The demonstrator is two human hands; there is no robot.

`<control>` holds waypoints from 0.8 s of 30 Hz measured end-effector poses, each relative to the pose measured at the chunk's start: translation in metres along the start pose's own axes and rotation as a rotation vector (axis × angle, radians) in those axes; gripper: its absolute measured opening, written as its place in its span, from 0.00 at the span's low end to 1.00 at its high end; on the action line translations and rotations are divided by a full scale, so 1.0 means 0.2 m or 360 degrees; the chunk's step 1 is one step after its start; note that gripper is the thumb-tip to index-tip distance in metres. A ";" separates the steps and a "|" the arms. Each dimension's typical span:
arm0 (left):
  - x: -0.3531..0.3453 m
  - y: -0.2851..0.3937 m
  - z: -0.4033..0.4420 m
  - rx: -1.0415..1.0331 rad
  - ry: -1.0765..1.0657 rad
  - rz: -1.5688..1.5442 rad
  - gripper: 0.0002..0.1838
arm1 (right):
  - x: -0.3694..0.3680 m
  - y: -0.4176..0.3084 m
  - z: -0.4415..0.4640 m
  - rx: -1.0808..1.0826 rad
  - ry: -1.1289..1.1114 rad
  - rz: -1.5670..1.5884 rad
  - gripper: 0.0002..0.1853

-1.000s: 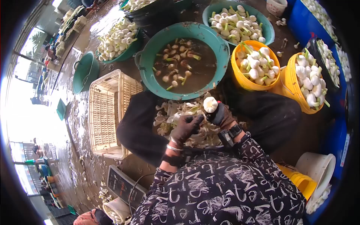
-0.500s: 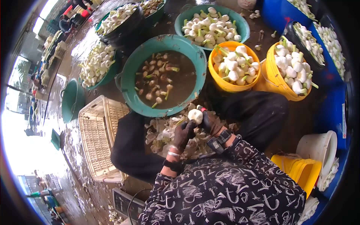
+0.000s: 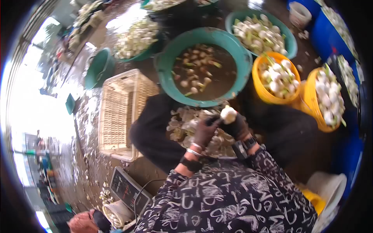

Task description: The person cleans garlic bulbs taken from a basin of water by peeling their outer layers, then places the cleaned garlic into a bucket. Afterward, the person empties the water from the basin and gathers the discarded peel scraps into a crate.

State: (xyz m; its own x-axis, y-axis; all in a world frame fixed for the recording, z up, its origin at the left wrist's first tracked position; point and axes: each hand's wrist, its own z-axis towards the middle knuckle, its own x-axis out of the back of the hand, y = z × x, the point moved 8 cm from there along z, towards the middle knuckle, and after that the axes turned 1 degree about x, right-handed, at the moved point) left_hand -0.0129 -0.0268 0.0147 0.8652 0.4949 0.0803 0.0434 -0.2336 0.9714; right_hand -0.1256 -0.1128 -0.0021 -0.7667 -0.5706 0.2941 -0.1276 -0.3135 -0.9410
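Right hand (image 3: 239, 128), in a dark glove, has its fingers wrapped round a pale garlic bulb (image 3: 228, 115), held up over the lap. The left hand (image 3: 206, 130), gloved too, is curled right beside the bulb, but it's pretty blurry there, so I can't tell if it's pinching anything or even touching. White band (image 3: 194, 152) on that wrist, chunky dark watch-like thing (image 3: 239, 149) on the other.

Under the hands there's a messy heap of papery skins (image 3: 182, 123) between the dark-trousered legs (image 3: 153, 128). Just past that sits a big green tub (image 3: 243, 62) of murky brown water, with a bunch of dirty bulbs (image 3: 197, 62) in it.

Off to the right, two yellow buckets, one nearer (image 3: 261, 88) and one farther out (image 3: 312, 96), are both piled with whitish garlic, and a green basin (image 3: 291, 40) behind them is loaded as well. Over on the left, a cream plastic crate (image 3: 112, 116) stands by the knee on the wet, grubby floor (image 3: 83, 143).
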 end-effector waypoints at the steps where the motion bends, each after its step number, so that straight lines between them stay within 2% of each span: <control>1: -0.01 0.06 -0.03 0.0089 -0.0034 0.0028 0.16 | -0.04 0.24 -0.03 -0.0167 0.0103 0.0409 0.21; 3: 0.02 -0.05 0.00 0.0093 0.0006 0.0086 0.17 | -0.11 0.36 -0.04 -0.0361 0.0056 0.0638 0.19; 5: 0.03 -0.14 0.01 0.0217 -0.0005 -0.0241 0.15 | -0.17 0.51 -0.06 -0.0595 0.0000 0.1036 0.17; 8: 0.07 -0.07 0.00 0.0081 0.0063 -0.0196 0.12 | -0.27 0.37 -0.04 -0.0869 -0.0080 0.1654 0.16; 10: 0.11 -0.02 -0.05 0.0111 0.0063 -0.0202 0.11 | -0.23 0.17 -0.01 -0.0467 -0.0250 0.1051 0.17; 11: 0.09 -0.01 -0.06 0.0144 0.0040 -0.0223 0.11 | -0.16 0.09 -0.02 0.0217 -0.0226 0.0006 0.16; 13: 0.09 -0.02 -0.05 0.0048 0.0047 -0.0044 0.11 | -0.25 0.14 -0.01 -0.0351 -0.0416 0.0938 0.15; 14: 0.10 -0.02 -0.03 -0.0056 0.0102 0.0191 0.11 | -0.30 0.18 -0.01 -0.0669 -0.0397 0.1346 0.15; 15: 0.08 0.00 -0.04 -0.0154 0.0124 0.0414 0.12 | -0.29 0.28 -0.02 -0.0657 -0.0365 0.1183 0.15; 16: 0.07 0.07 -0.09 -0.0071 0.0098 0.0369 0.12 | -0.29 0.37 -0.01 -0.0650 -0.0335 0.1019 0.16; 17: 0.01 0.02 -0.07 -0.0160 -0.0115 0.0310 0.13 | -0.21 0.17 -0.04 -0.0608 -0.0402 0.0693 0.15; 18: -0.07 0.10 -0.12 -0.0231 -0.0330 0.0016 0.14 | -0.13 -0.05 -0.06 -0.0563 -0.0467 0.0366 0.15; 20: -0.14 0.26 -0.20 -0.0323 -0.0365 0.0323 0.15 | -0.08 0.24 -0.04 -0.0446 -0.0215 0.0216 0.14; 22: -0.23 0.24 -0.20 -0.0262 -0.0698 0.0530 0.15 | 0.06 0.55 -0.08 -0.0547 0.0208 0.0434 0.13; 23: -0.24 0.14 -0.19 -0.0130 -0.0790 0.0559 0.15 | 0.08 0.35 -0.04 -0.1021 0.0486 0.1146 0.10; 24: -0.23 0.15 -0.18 0.0110 -0.0859 0.0896 0.16 | 0.21 0.27 0.00 -0.0903 0.0643 0.1047 0.07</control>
State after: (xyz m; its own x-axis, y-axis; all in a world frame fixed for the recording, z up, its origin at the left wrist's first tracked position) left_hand -0.0696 -0.0275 0.0486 0.8887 -0.1848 0.4197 -0.4583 -0.3887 0.7993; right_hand -0.1652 -0.1528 -0.0404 -0.9391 -0.1629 -0.3025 0.2016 0.4517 -0.8691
